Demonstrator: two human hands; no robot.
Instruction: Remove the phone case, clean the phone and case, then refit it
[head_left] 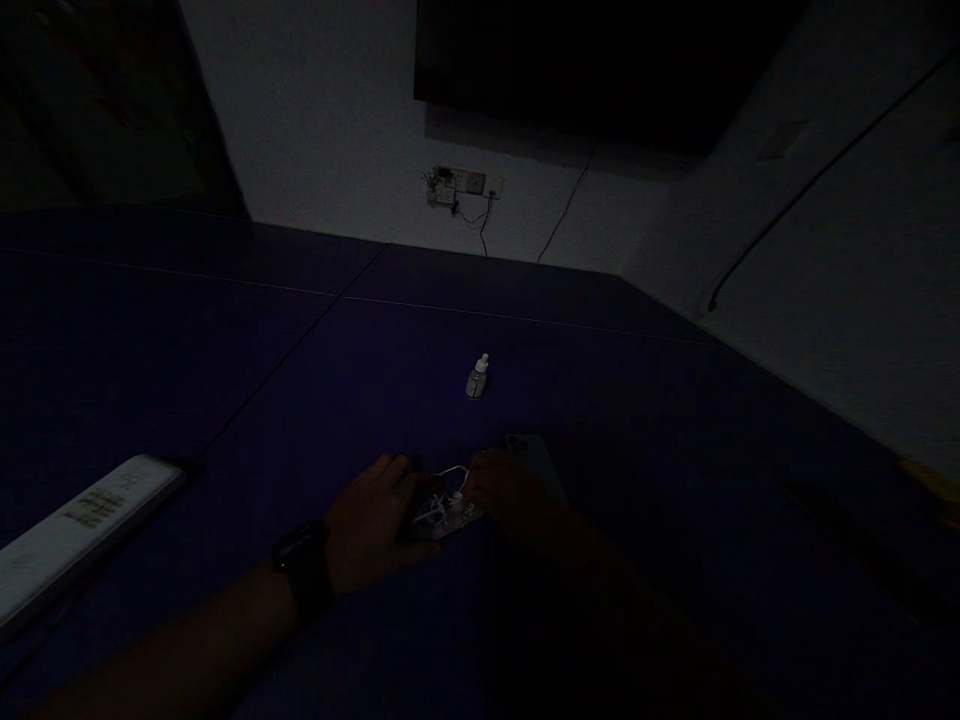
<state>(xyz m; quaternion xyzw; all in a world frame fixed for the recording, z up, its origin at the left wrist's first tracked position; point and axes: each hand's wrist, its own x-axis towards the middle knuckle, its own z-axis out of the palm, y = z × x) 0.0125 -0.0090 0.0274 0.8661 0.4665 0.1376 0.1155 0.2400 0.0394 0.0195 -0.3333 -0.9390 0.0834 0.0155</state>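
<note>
The light is very dim. My left hand [375, 520], with a dark watch [301, 562] on its wrist, grips the left side of a flat, phone-sized item [442, 520] with a whitish pattern, thumb along its near edge. A thin white cord [452, 469] loops up from this item. At the item's right side my right hand [506, 490] is closed, its fingertips pinching the cord where it meets the item; the exact grip is hard to see. Partly behind the right hand lies a phone [541, 462], its camera lenses facing up.
A small dropper bottle [477, 380] with a white top stands beyond my hands on the dark blue table [390, 370]. To the left lies a white power strip [90, 525]. Wall sockets [465, 184] with cables and a large dark screen [585, 70] are at the back.
</note>
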